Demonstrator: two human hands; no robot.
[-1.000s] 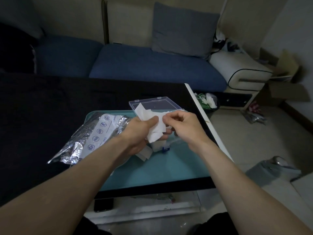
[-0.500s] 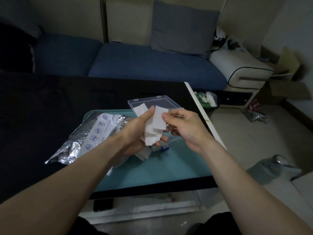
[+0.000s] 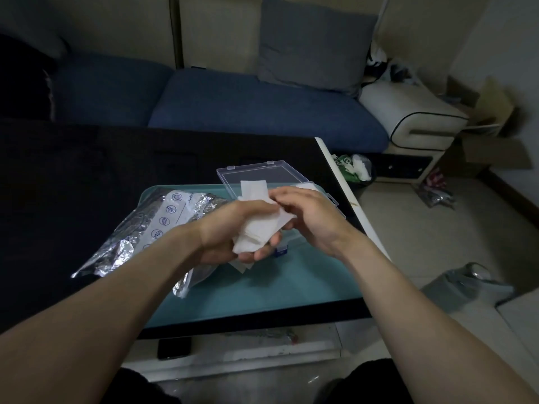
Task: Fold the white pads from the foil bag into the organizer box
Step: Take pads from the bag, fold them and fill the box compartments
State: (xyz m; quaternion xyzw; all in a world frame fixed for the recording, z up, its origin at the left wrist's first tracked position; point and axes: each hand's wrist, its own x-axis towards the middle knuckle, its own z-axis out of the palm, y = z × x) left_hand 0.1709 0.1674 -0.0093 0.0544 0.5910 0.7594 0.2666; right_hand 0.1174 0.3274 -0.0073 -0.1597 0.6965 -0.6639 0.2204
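Blue sofa with grey cushion across upper frame. Black tabletop carries a teal mat. Cardboard box at right edge. Dark phone on shelf below tabletop.

Crinkled shiny foil bag, clear glossy plastic organizer box, soft matt white pads.

Our two bare forearms reach forward and meet at the middle; our left hand lies palm up with fingers curled round white pads, while our right hand arches over, fingertips pinching the same pads
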